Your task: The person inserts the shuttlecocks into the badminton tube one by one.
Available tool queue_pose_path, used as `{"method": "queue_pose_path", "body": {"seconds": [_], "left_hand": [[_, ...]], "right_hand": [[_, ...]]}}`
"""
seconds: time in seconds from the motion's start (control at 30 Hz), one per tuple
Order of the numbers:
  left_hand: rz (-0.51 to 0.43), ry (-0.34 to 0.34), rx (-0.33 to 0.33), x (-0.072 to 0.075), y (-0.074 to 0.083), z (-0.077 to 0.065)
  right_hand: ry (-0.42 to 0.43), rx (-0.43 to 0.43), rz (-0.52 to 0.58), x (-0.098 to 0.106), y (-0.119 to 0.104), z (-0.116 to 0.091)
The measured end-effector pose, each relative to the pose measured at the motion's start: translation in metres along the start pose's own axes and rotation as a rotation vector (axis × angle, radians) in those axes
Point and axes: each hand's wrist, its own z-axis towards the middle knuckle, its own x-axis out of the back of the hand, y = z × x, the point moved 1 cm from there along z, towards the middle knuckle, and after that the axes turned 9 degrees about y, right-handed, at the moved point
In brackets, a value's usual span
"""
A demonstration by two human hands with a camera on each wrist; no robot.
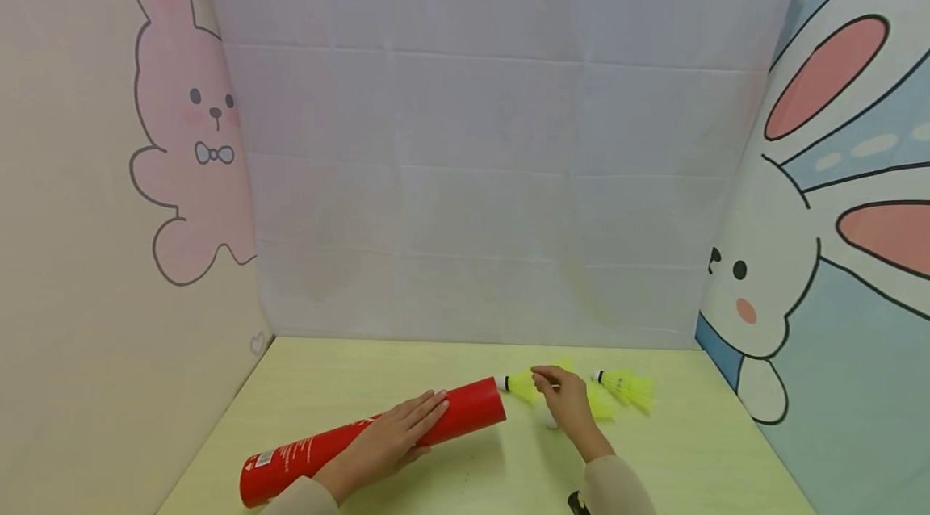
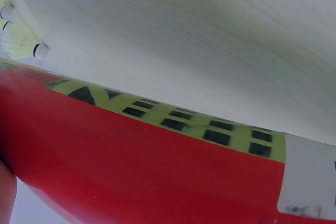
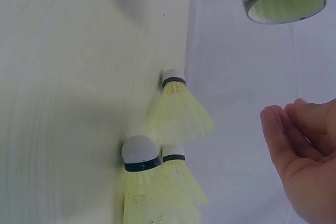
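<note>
A long red shuttlecock tube [image 1: 471, 408] slants over the table, its right end raised above its shadow. My left hand [image 1: 388, 438] holds it from above, the fingers lying over the upper side and the thumb lower down. In the right wrist view the tube's mouth [image 3: 287, 4] faces the camera, pale yellow-green inside. My right hand [image 1: 570, 404] hovers beyond that mouth, its fingers loosely bent and nothing between them. Below and around it lie yellow shuttlecocks with white heads: one farther right [image 1: 630, 388], one at the left [image 3: 178, 111], and one nearer [image 3: 140, 156].
The pale yellow-green table [image 1: 697, 450] ends at a white cloth backdrop [image 1: 479, 176]. Side panels with a pink rabbit [image 1: 189, 127] and a white rabbit [image 1: 763, 273] stand left and right. A small dark object [image 1: 577, 503] shows beside the right sleeve.
</note>
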Motion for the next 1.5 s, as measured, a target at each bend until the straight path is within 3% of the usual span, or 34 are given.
{"method": "queue_pose_path", "body": {"seconds": [0.17,0.43,0.77,1.2,1.5], "left_hand": [[0.007,-0.014,0.006,-0.001,-0.001,0.0],[-0.012,-0.011,0.011,-0.001,-0.001,0.0],[-0.028,0.004,-0.001,-0.001,-0.001,0.0],[-0.029,0.003,0.002,-0.006,-0.001,-0.003],[-0.021,0.029,-0.011,-0.006,-0.003,-0.003]], "right_hand": [[0.003,-0.081,-0.045,-0.003,0.013,0.005],[0.006,-0.126,-0.112,-0.012,0.03,0.01],[-0.049,-0.178,-0.099,-0.026,0.044,0.01],[-0.022,-0.079,-0.139,-0.034,0.049,0.004],[-0.038,-0.077,-0.134,-0.029,0.042,0.004]]}}
